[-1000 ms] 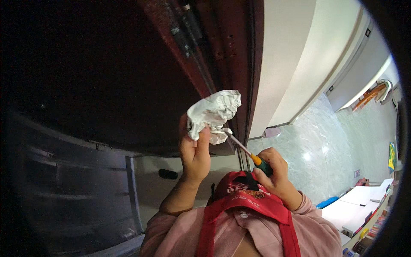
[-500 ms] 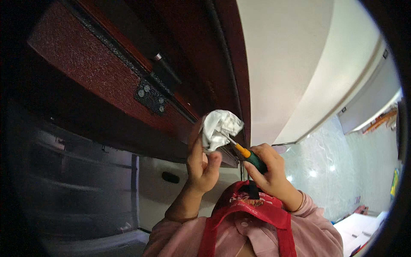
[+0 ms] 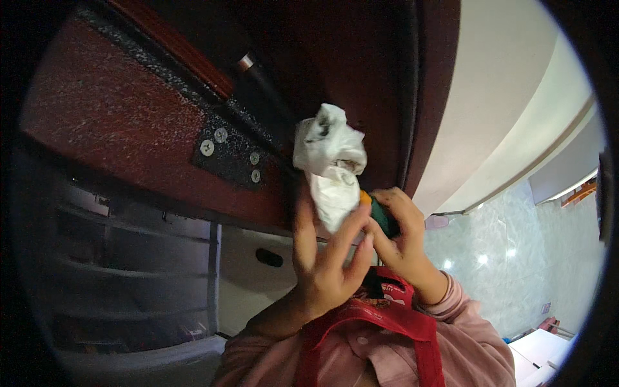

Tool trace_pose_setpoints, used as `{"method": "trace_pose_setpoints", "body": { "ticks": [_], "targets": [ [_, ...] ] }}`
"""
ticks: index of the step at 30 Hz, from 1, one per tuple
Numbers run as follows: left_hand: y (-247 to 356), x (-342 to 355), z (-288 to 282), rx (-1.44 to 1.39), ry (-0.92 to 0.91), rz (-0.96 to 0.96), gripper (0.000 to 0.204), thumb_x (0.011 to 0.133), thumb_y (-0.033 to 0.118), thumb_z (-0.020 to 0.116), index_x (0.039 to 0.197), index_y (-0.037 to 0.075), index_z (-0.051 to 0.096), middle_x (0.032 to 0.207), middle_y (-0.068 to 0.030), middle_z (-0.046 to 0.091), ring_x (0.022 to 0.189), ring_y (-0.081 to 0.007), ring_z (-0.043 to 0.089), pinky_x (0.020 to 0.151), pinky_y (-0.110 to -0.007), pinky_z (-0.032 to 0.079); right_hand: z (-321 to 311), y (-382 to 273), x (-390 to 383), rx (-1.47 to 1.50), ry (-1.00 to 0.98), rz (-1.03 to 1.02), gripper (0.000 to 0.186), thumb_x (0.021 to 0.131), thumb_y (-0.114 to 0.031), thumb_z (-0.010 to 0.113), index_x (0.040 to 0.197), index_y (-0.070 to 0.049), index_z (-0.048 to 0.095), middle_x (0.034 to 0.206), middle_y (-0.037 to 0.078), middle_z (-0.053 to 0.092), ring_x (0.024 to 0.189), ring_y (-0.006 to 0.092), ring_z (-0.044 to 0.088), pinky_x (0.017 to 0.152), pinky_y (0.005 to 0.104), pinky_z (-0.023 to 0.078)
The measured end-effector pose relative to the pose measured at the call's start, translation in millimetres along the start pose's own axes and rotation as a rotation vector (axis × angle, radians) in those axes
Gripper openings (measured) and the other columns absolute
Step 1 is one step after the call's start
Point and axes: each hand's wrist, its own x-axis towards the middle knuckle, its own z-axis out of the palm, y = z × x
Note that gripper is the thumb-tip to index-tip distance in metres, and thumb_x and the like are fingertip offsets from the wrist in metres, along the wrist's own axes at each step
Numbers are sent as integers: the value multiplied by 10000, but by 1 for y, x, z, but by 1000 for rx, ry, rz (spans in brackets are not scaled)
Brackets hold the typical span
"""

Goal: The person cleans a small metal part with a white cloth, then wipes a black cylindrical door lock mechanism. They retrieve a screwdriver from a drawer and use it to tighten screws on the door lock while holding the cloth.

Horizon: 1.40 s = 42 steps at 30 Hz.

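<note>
A crumpled white tissue (image 3: 332,155) with dark smudges stands up from my left hand (image 3: 325,277). The left fingers close around its lower end, and their tips reach the orange collar of a screwdriver (image 3: 383,217). Its green handle sits in the grip of my right hand (image 3: 406,238), just right of the left fingertips. The tissue hides the shaft and tip. Both hands meet in front of my chest, close to the dark red-brown door frame (image 3: 432,97).
To the left is a dark hinge plate (image 3: 225,161) with several screws, set on a dark red door edge (image 3: 109,122). A dark rod (image 3: 261,84) with a shiny end lies above the hinge. Pale tiled floor (image 3: 490,238) shows at the right.
The tissue has moved up and now covers the metal shaft that showed before. My left fingers have come across to the screwdriver's collar. The door and hinge appear nearer.
</note>
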Motion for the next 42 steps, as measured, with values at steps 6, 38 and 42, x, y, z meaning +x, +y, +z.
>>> {"method": "trace_pose_setpoints", "body": {
  "ticks": [6, 38, 42],
  "targets": [
    [-14, -20, -5, 72, 6, 113, 313, 762, 96, 662, 1074, 71, 672, 1288, -316, 390, 1177, -425, 451, 956, -453, 417, 21, 14, 4, 35, 45, -18, 280, 723, -41, 720, 951, 56, 587, 864, 180, 599, 754, 311, 593, 666, 337, 479],
    [-13, -21, -21, -144, 50, 85, 434, 740, 137, 730, 1044, 37, 437, 994, -131, 451, 904, -231, 494, 809, -328, 432, -46, 0, -68, -305, 49, -47, 328, 688, -84, 738, 967, 42, 619, 845, 154, 617, 707, 254, 599, 630, 309, 475],
    [5, -17, -16, -512, 160, -119, 526, 853, 151, 560, 1242, -71, 284, 1159, -208, 439, 1048, -267, 486, 920, -370, 404, -72, -19, -75, -272, 105, 16, 295, 724, -134, 705, 936, 51, 615, 816, 158, 623, 696, 277, 597, 635, 325, 471]
  ]
}}
